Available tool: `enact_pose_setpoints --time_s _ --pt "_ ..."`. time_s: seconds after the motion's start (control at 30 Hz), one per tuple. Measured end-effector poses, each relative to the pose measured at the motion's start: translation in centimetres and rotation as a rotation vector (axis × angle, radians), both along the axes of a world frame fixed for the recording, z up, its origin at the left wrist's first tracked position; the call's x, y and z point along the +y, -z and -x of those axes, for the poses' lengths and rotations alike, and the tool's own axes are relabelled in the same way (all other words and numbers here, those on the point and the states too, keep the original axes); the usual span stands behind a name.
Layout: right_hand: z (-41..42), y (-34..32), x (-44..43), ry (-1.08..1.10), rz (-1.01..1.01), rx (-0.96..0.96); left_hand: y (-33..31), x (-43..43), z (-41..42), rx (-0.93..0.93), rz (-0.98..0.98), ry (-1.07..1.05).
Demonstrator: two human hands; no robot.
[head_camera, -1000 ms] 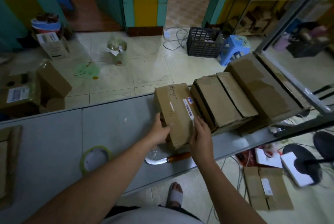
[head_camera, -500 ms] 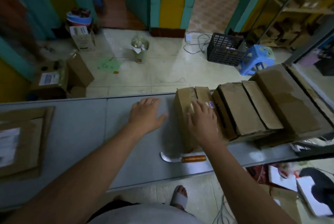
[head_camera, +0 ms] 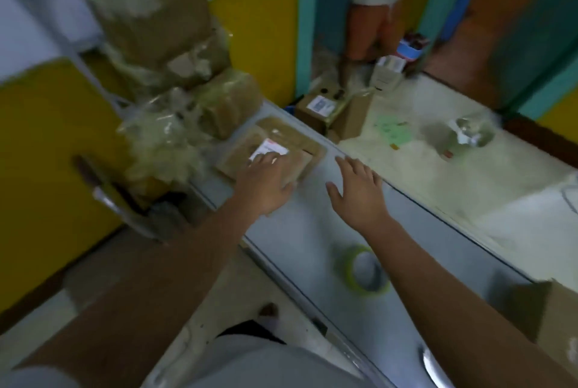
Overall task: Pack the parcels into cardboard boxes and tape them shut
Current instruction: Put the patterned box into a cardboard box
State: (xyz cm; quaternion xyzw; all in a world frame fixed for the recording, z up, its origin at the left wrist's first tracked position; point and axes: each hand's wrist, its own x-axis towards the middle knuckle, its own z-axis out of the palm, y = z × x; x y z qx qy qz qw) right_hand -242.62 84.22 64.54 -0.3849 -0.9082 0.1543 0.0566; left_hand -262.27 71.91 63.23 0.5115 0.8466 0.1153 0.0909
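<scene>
1. Nearest, a green-rimmed roll of tape (head_camera: 364, 272) lies on the grey tabletop (head_camera: 297, 231).
2. The right hand (head_camera: 359, 192) hovers, fingers spread, holding nothing.
3. The left hand (head_camera: 266, 182) lies flat-fingered on the flat brown labelled parcel (head_camera: 240, 153) at the table's far end.
4. Risk: a one-handed drag could skid it off the edge.

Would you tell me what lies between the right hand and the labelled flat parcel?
Only bare grey tabletop separates right hand and parcel, in the head view.

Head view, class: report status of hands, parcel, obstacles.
Left hand open, flat on labelled parcel. Right hand open over table. Tape roll beside right forearm, not blocking.
</scene>
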Motion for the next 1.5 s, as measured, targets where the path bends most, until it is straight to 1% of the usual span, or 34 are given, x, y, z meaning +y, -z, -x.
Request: enact_pose_setpoints --time_s 0.03,0.1,0.17,0.2,0.3,0.37,0.43,0.5,0.57,0.67,0.77,0.83,0.93,1.0,1.07,1.13,1.2,1.27,1.4,1.5 --pt "2.1 0.1 -0.3 -0.025 0.032 -0.006 0.3 -1.3 1.3 -0.027 0.015 -0.064" --pt "6.2 1.3 -0.4 -0.037 0.161 -0.026 1.5 -3.7 3.7 -0.075 0.056 -0.168" --pt "9.7 3.2 0.4 0.026 0.330 -0.031 2.9 -5.4 5.3 -0.143 0.068 -0.244" --pt "11.1 4.3 0.9 0.068 0.412 0.003 3.7 -6.0 5.9 -0.182 0.067 -0.278" --pt "13.7 6.3 1.3 0.208 0.629 0.155 6.1 -6.7 7.3 -0.309 0.013 -0.333" --pt "14.8 6.6 0.9 0.324 0.673 0.251 7.1 -6.1 7.9 -0.428 -0.045 -0.355" --pt "15.3 7.4 0.7 0.515 0.730 0.317 7.7 -4.9 8.2 -0.553 -0.102 -0.395" --pt "15.5 8.1 0.5 0.725 0.839 0.458 8.3 -3.7 8.4 -0.647 -0.210 -0.485" --pt "15.4 8.7 0.4 0.838 0.925 0.611 9.3 -2.8 8.6 -0.707 -0.328 -0.589" --pt "14.9 9.4 0.8 0.874 1.026 0.749 9.3 -1.9 8.5 -0.718 -0.462 -0.676" --pt "14.2 9.0 1.6 0.779 1.105 0.856 8.8 -1.1 8.3 -0.796 -0.538 -0.717" --pt "13.2 7.9 2.3 0.680 1.072 0.894 8.4 -0.4 8.4 -0.902 -0.602 -0.734" --pt "10.6 5.3 3.3 0.574 0.969 0.948 7.0 1.2 7.3 -1.116 -0.647 -0.768" --pt "7.9 3.0 3.5 0.514 0.841 0.957 5.8 2.4 5.8 -1.214 -0.620 -0.784" --pt "4.5 0.6 3.5 0.468 0.675 0.936 4.9 3.8 3.7 -1.267 -0.539 -0.766" --pt "0.7 -1.6 3.3 0.465 0.530 0.909 3.8 5.4 1.2 -1.285 -0.444 -0.707" --pt "-3.3 -3.1 3.0 0.481 0.440 0.898 2.8 7.0 -1.8 -1.296 -0.386 -0.613" --pt "-7.3 -4.0 2.7 0.511 0.388 0.895 2.1 8.5 -5.2 -1.254 -0.379 -0.492" --pt "-15.2 -4.4 1.6 0.639 0.305 0.900 1.1 10.9 -12.0 -1.105 -0.354 -0.306" --pt "-20.4 -4.2 0.5 0.740 0.286 0.931 0.8 12.1 -16.2 -1.098 -0.350 -0.170"
